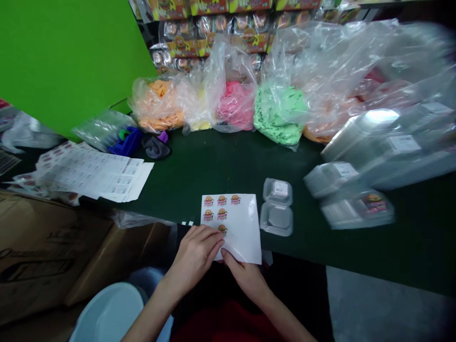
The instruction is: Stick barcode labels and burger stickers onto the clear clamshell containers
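A white sticker sheet (240, 228) with several burger stickers lies over the table's front edge, its right part bare. My right hand (247, 280) grips the sheet's lower edge, thumb on top and the other fingers hidden underneath. With its fingers bent together, my left hand (199, 247) presses on the sheet's lower left, at the lowest burger sticker (222, 229); its fingertips are partly hidden. To the right of the sheet sits an open clear plastic clamshell box (277, 218), a white label on its upper half.
Stacked clear boxes (374, 142) stand at the right. Along the back are plastic bags of orange, yellow, pink and green pieces (280, 114). Printed label sheets (96, 171) and a blue tape dispenser (126, 141) lie left. Below are cardboard boxes (35, 251) and a pale blue bucket (110, 313).
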{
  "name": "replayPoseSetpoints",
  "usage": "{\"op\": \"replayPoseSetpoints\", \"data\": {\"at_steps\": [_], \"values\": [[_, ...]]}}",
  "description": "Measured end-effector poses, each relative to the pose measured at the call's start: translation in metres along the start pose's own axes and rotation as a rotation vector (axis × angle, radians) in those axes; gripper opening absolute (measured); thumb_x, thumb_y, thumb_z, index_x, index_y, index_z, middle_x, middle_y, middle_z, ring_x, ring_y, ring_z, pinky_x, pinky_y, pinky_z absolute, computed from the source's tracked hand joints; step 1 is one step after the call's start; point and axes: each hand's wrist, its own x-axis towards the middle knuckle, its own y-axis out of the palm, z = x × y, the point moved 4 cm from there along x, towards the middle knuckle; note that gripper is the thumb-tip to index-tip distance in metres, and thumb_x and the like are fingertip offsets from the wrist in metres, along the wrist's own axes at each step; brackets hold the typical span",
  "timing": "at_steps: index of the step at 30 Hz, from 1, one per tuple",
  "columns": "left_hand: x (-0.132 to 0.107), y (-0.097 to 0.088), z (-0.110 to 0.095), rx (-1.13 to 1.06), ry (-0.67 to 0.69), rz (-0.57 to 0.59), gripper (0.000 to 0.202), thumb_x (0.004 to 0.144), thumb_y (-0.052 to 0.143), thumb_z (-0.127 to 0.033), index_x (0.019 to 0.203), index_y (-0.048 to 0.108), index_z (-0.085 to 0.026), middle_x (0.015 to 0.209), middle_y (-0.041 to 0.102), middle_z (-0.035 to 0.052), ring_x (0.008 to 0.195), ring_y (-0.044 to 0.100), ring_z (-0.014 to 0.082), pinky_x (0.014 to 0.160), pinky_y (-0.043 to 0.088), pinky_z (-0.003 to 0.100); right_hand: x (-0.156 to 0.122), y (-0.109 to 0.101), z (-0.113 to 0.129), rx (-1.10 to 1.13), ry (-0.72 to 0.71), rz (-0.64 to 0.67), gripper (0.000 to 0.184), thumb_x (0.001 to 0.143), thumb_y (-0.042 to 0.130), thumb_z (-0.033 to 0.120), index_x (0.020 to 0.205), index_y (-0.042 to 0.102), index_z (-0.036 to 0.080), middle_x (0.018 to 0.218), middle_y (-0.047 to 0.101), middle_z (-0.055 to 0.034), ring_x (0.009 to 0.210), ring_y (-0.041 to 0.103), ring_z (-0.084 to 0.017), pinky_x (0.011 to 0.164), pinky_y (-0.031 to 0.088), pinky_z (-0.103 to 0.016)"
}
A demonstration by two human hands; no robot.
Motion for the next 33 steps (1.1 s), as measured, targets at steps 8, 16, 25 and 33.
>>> {"op": "replayPoseSetpoints", "data": {"at_steps": [8,16,25,33], "values": [[0.008,0.001,0.001,-0.107,-0.022,0.050,0.020,0.105,0.054,-0.022,0.104,0.073,-0.022,0.099,0.078,0.0073,0.093,0.074,0.0229,0.083,0.062,0.036,0.000,-0.004,-0.008,-0.088,0.045,-0.027,0.059,0.085,0.066,0.080,0.104,0.085,0.027,0.107,0.084,-0.0122,0.112,0.075,-0.039,0.119,0.048,-0.060],[0.010,0.011,0.035,-0.377,-0.522,-0.211,0.017,0.101,0.056,-0.029,0.103,0.070,-0.020,0.069,0.068,-0.0022,0.058,0.063,0.0146,0.057,0.049,0.023,0.005,0.022,-0.001,0.354,0.188,0.047,0.058,0.077,0.078,0.078,0.086,0.081,0.021,0.079,0.081,-0.0107,0.076,0.076,-0.030,0.081,0.062,-0.048],[0.012,-0.011,0.015,-0.070,-0.078,-0.032,0.022,0.104,0.059,-0.025,0.120,0.074,-0.023,0.120,0.079,0.0092,0.108,0.077,0.0251,0.097,0.062,0.040,0.017,0.028,0.008,0.280,0.118,-0.005,0.056,0.080,0.076,0.077,0.088,0.079,0.021,0.080,0.080,-0.0092,0.079,0.074,-0.030,0.082,0.062,-0.047],[0.022,-0.002,0.023,-0.075,-0.144,-0.039,0.018,0.102,0.052,-0.017,0.096,0.069,-0.019,0.090,0.075,0.0045,0.077,0.072,0.0168,0.072,0.056,0.027,0.016,0.029,0.006,0.279,0.136,-0.009,0.065,0.072,0.076,0.086,0.080,0.079,0.022,0.077,0.080,-0.0101,0.075,0.073,-0.029,0.078,0.062,-0.046]]}}
